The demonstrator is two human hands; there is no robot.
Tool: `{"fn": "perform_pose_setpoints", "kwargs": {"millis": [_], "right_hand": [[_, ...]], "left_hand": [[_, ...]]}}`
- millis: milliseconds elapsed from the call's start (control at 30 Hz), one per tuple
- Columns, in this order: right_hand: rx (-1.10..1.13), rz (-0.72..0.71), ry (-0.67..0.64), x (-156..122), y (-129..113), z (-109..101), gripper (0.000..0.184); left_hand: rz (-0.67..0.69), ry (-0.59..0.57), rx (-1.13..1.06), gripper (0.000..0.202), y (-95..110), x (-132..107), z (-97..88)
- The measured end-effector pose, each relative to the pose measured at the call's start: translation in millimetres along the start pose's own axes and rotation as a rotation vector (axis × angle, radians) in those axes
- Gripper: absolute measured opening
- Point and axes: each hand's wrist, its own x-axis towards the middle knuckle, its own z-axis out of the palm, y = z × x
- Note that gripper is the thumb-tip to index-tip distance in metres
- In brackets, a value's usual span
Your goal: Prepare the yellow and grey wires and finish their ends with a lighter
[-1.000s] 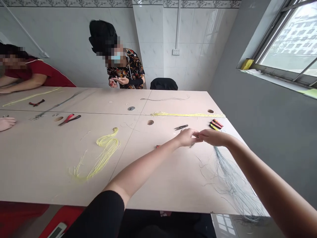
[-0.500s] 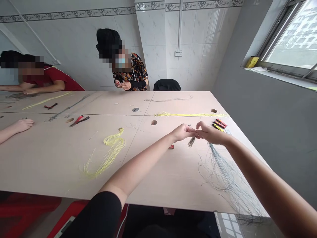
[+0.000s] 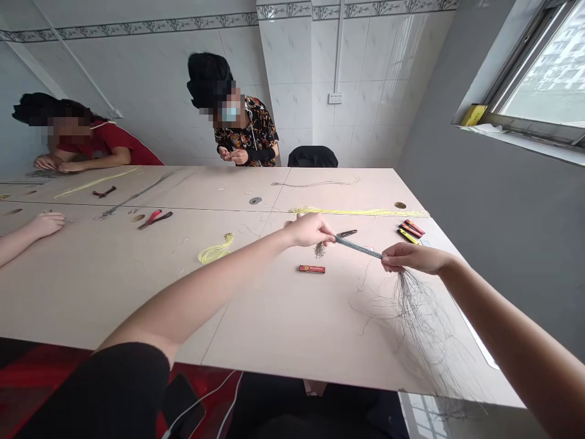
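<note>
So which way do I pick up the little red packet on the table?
Pinch the red packet across its middle, coming straight down from above. It lies flat on the table with nothing on top, and it's long and thin, so your fingers can reach both long sides.

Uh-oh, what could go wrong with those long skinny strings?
The loose strands below the right hand fan out across the table, so they might tangle. The twisted bundle held by the left hand passes close to the small snips, so it could catch on them.
</note>
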Motion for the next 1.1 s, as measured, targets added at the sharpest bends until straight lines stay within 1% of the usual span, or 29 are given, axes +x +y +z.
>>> {"fn": "perform_pose_setpoints", "kwargs": {"millis": [100,200,333,467,600,700,767,867,967,1100], "right_hand": [[0.007,0.000,-0.033,-8.6,11.6,-4.4,0.050],[0.048,0.027,-0.067,-18.5,19.0,-7.7,0.052],[0.091,0.030,-0.083,-31.8,24.5,-9.7,0.054],[0.122,0.079,-0.111,-43.9,26.8,-7.7,0.053],[0.217,0.114,-0.092,-52.6,23.6,-0.3,0.054],[0.252,0.141,-0.152,-57.0,21.8,6.3,0.054],[0.266,0.157,-0.190,-59.4,23.7,9.8,0.053],[0.307,0.164,-0.192,-62.2,30.5,13.3,0.053],[0.371,0.147,-0.180,-63.1,36.0,16.4,0.051],[0.404,0.131,-0.182,-60.6,34.8,21.4,0.048]], "left_hand": [[-0.066,0.006,0.077,0.018,-3.3,-9.3,-16.4],[-0.106,0.014,0.095,0.018,-7.2,-17.5,-31.7],[-0.111,-0.002,0.113,0.019,-17.4,-28.3,-45.6],[-0.073,-0.004,0.116,0.021,-28.7,-42.5,-51.8],[-0.047,-0.026,0.101,0.024,-34.6,-60.6,-54.7],[-0.027,-0.006,0.077,0.026,-38.6,-75.7,-57.9],[-0.041,0.012,0.065,0.026,-42.2,-85.7,-61.1],[-0.083,0.024,0.053,0.024,-47.8,-99.0,-66.7],[-0.117,0.013,0.058,0.025,-50.9,-108.6,-72.0],[-0.141,-0.023,0.072,0.027,-51.1,-115.7,-77.5]]}}
